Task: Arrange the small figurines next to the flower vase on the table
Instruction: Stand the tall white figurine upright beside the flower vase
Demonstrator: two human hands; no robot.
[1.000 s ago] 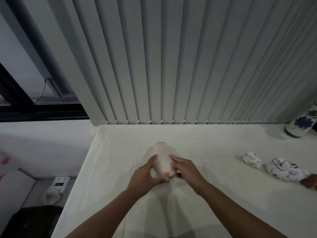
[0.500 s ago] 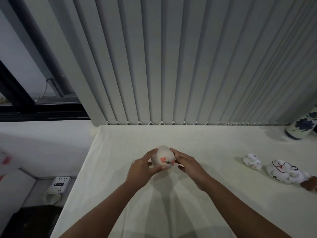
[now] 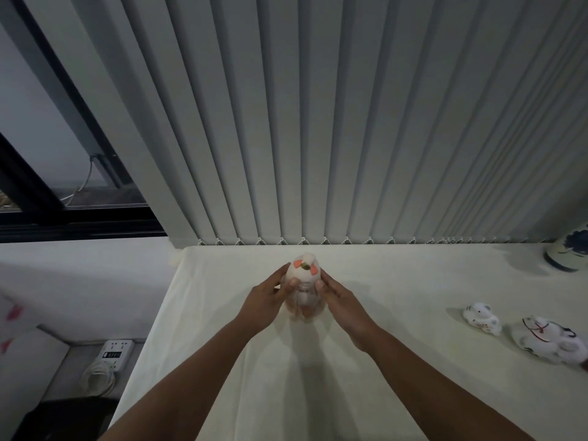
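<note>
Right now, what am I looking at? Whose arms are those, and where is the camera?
The camera sits on a person's head and looks forward and down, so the two bare arms reaching out are that person's own. There is no machine here, just hands.

The left hand and the right hand hold a small pale figurine between them. It has orange marks near its top. It is upright, at or just above the table, which has a white cloth on it.

Off to the right, two little white figurines rest on the cloth. Farther back stands a white vase with blue flowers, partly cut off by the picture's edge. Behind the table hang grey blinds.
</note>
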